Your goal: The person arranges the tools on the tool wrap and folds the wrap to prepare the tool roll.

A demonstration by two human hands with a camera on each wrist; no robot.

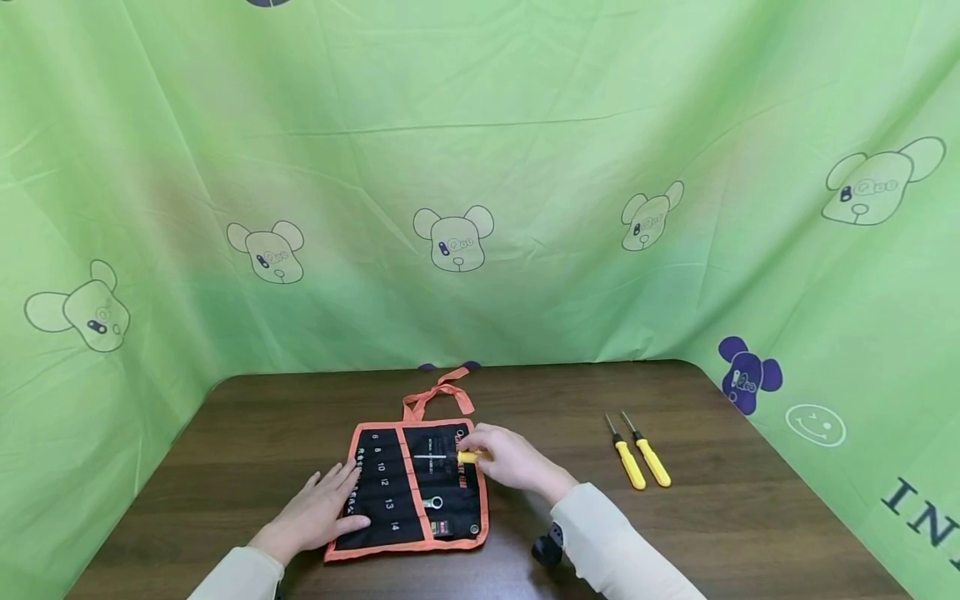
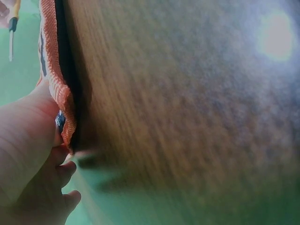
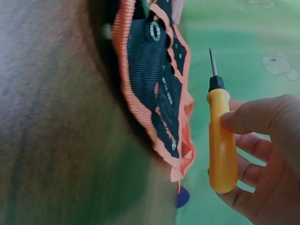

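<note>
A black tool pouch (image 1: 408,521) with orange trim lies unrolled on the wooden table. My left hand (image 1: 315,510) rests on its left edge, fingers spread and straight over the numbered flap. Over the right part of the pouch, my right hand (image 1: 512,458) holds a small screwdriver (image 3: 222,140) by its yellow handle, between thumb and fingers. Its metal shaft points left, toward the pouch's slots, and stands apart from the fabric in the right wrist view. A ring-ended wrench (image 1: 434,502) shows from one slot nearer the front.
Two more yellow-handled screwdrivers, a left one (image 1: 630,463) and a right one (image 1: 652,462), lie side by side on the table (image 1: 735,517) to the right. Orange tie straps (image 1: 438,393) trail from the pouch's far edge. A green printed cloth (image 1: 525,317) hangs behind the table.
</note>
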